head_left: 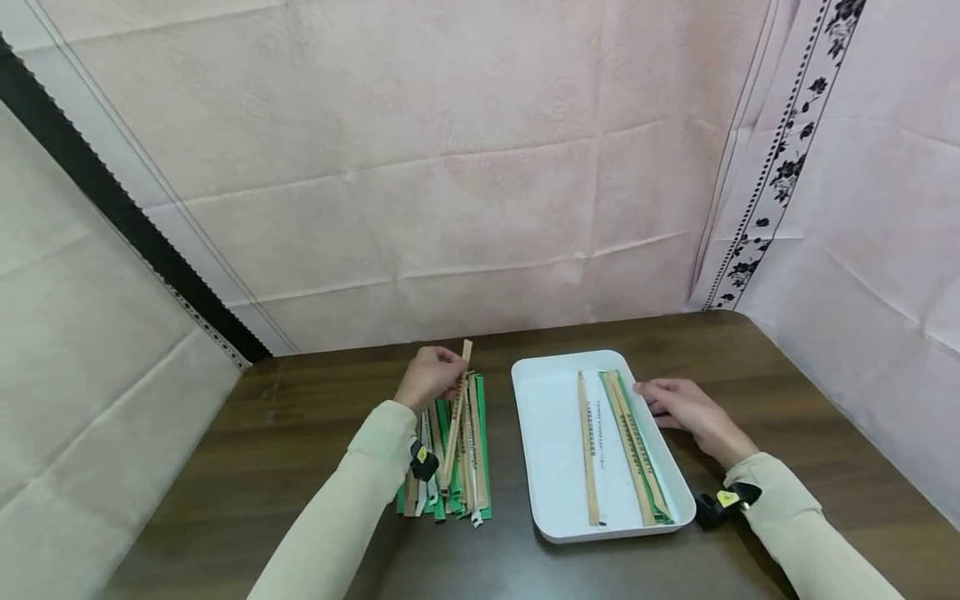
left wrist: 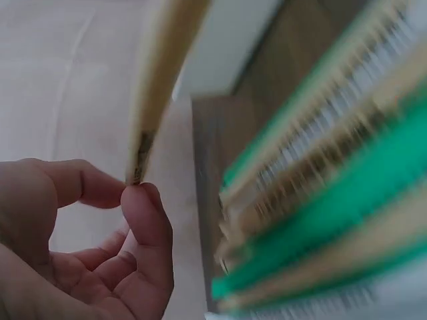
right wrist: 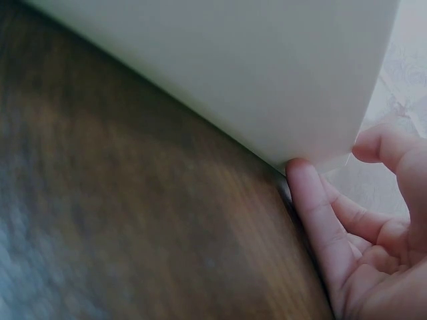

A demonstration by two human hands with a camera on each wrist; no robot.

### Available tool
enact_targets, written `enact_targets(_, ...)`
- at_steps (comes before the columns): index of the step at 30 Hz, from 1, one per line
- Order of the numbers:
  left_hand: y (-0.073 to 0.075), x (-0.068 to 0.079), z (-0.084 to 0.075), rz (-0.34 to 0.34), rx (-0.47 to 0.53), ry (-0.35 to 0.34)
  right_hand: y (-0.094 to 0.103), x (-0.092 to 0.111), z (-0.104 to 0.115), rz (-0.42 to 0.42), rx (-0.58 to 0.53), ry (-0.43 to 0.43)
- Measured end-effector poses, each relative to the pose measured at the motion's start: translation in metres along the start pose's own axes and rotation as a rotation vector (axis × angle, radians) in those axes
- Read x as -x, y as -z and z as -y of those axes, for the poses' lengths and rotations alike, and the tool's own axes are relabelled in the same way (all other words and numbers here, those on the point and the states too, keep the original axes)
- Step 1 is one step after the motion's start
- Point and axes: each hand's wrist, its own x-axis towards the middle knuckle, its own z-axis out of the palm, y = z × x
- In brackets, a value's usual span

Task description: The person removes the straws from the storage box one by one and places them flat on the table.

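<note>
My left hand (head_left: 431, 375) pinches a slim tan paper-wrapped chopstick packet (left wrist: 157, 87) near its far end, between thumb and fingertip. Part of that packet lies over a pile of similar tan, green and white packets (head_left: 483, 450) on the table. To the right is a shallow white tray (head_left: 546, 467). My right hand (head_left: 690, 412) grips its right side toward the back, one fingertip low on the outer wall (right wrist: 267, 100), another at the rim. Inside, a single tan packet (head_left: 587, 450) lies left of a tan-and-green group (head_left: 630, 450), all roughly lengthwise.
The dark wooden table (head_left: 322, 483) ends at a pale cloth backdrop (head_left: 465, 208) behind the pile and tray. More cloth hangs at the left and right sides. Each wrist wears a small black device, and both sleeves are pale.
</note>
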Motion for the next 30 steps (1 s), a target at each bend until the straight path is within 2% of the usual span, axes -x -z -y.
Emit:
enact_targets(3, 0.002, -0.002, 0.010, -0.032, -0.038, 0.027, 0.005, 0.002, -0.002, 0.000, -0.003, 0.011)
enact_targets(7, -0.005, -0.002, 0.018, -0.059, -0.107, 0.028, 0.007, 0.004, -0.005, 0.001, -0.009, 0.005)
enact_targets(12, -0.014, 0.002, 0.026, -0.090, -0.215, -0.041, 0.003, 0.005, -0.008, 0.012, -0.015, 0.000)
enact_targets(17, -0.014, 0.006, 0.024, -0.130, -0.349, -0.139, -0.001, 0.001, -0.003, 0.022, -0.017, 0.027)
enact_targets(21, -0.018, 0.008, 0.002, -0.139, -0.394, -0.246, -0.002, -0.005, 0.004, 0.025, -0.022, 0.032)
enact_targets(23, -0.027, 0.010, -0.015, -0.114, -0.403, -0.260, -0.002, -0.007, 0.005, 0.025, -0.024, 0.029)
enact_targets(26, -0.048, 0.013, -0.042, -0.032, -0.377, -0.209, -0.001, -0.007, 0.003, 0.024, -0.023, 0.018)
enact_targets(30, -0.080, 0.009, -0.070, 0.074, -0.306, -0.050, -0.001, -0.004, -0.002, 0.022, -0.026, 0.007)
